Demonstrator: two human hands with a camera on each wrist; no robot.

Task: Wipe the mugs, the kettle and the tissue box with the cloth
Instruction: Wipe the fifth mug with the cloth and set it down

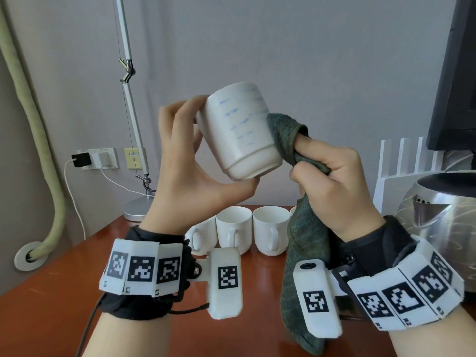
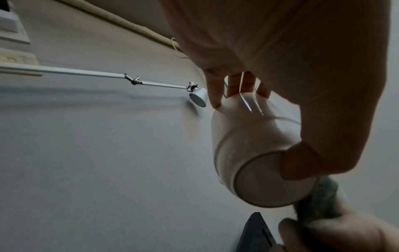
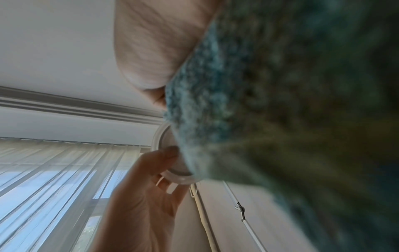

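The steel kettle sits on the tabletop just right of the right hand; it is likely the heaviest item and slick-sided, so better steadied by its handle than by the polished body. No tissue box can be made out.

Below and between the hands stand more white mugs in a row, handles toward the person; glazed ceramic, stiff, breakable if knocked together.

The green cloth is soft and limp: most of it hangs from under the right hand, whose fingers curl round a bunched fold, the forefinger pushing a pad of it against the wall of the held mug.

That mug is lifted clear of the tabletop and tilted, base toward the person. The left hand holds it end to end, fingers at the rim and thumb on the base. I judge this grip sound: the glaze is slippery, and clamping the two ends leaves the side free for wiping.
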